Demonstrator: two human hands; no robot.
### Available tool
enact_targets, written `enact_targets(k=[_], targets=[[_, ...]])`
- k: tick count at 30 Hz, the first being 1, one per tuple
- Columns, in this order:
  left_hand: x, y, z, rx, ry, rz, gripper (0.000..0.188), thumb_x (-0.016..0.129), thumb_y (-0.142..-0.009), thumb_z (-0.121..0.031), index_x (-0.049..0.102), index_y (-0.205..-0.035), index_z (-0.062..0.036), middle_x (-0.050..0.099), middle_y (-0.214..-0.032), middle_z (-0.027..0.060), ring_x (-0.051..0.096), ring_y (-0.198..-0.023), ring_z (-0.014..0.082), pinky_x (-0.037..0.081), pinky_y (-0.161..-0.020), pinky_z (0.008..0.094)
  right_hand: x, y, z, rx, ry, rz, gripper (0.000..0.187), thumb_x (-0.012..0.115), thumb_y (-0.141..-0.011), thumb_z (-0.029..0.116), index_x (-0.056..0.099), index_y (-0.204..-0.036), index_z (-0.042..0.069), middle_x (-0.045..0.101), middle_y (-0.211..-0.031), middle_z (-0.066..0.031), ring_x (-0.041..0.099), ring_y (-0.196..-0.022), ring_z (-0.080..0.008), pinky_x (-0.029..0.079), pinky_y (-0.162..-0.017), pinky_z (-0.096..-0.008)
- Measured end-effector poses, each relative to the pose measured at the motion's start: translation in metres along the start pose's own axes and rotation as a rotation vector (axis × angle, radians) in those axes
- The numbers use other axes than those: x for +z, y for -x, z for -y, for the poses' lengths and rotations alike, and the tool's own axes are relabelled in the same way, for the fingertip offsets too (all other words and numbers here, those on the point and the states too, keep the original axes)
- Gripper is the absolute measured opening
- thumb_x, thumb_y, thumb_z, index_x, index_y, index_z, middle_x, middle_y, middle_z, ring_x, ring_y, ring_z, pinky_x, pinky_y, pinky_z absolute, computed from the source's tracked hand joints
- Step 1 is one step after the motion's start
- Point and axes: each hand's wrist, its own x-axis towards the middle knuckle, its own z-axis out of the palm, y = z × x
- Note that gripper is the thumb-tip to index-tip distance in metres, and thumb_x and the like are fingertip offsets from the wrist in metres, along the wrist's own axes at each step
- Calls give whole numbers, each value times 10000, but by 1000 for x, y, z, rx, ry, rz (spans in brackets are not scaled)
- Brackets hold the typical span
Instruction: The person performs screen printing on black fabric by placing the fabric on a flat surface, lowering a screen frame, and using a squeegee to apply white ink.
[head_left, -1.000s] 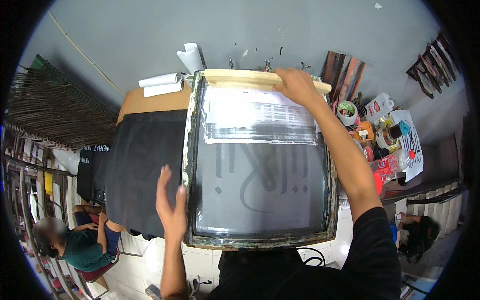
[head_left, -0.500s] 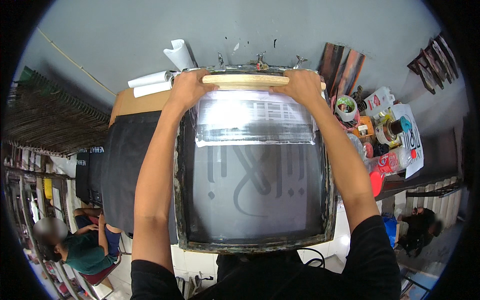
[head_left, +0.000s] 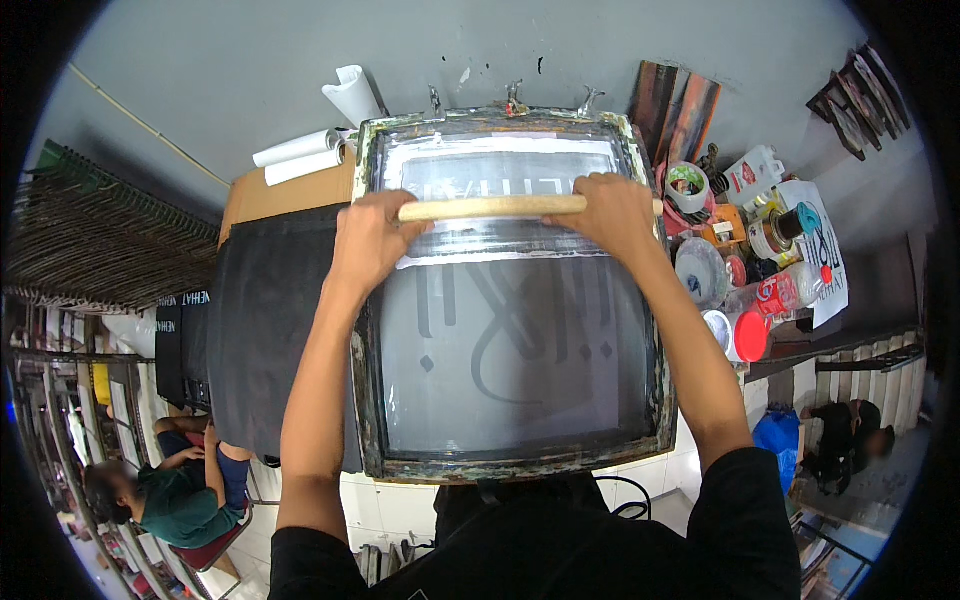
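Both my hands grip a squeegee with a pale wooden handle (head_left: 490, 208), held crosswise over a framed printing screen (head_left: 510, 345). My left hand (head_left: 375, 235) is closed round its left end, and my right hand (head_left: 618, 210) round its right end. White ink (head_left: 500, 148) covers the far part of the mesh, where pale lettering shows. A white band of ink lies just on the near side of the handle. Darker curved shapes of a stencil (head_left: 510, 330) show in the grey mesh nearer me. The squeegee's blade is mostly hidden under the handle.
Metal clamps (head_left: 513, 98) stand along the screen's far edge. Black fabric (head_left: 270, 330) and white paper rolls (head_left: 298, 155) lie to the left. Jars, tape and a plastic bottle (head_left: 775, 295) crowd the right. A seated person (head_left: 190, 480) is at lower left, another person (head_left: 850, 445) at right.
Both hands have drawn the squeegee from the screen's far edge toward me. Pale lettering and a white ink border now show behind it.
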Motion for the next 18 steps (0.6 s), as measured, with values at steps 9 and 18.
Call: enact_targets(k=[9,18], targets=[[18,78,2,99,-89,-173,341,807,-786,-89,724,-1113,-43,735,-1108,143,692,-1021,345,548,-909,425,16,67,26,-107,-12,-249,352,857,-647,265,668,-899,109,657,-882,-37,663,-862,-256,508,-729,-406],[-26,271,-68,-647,1011,22,320,652,-995,-206,669,-1163,66,731,-1151,210,717,-1048,253,545,-963,373,2,66,22,-110,-116,-331,294,826,-643,166,653,-878,129,672,-898,-29,670,-882,-250,505,-741,-415]])
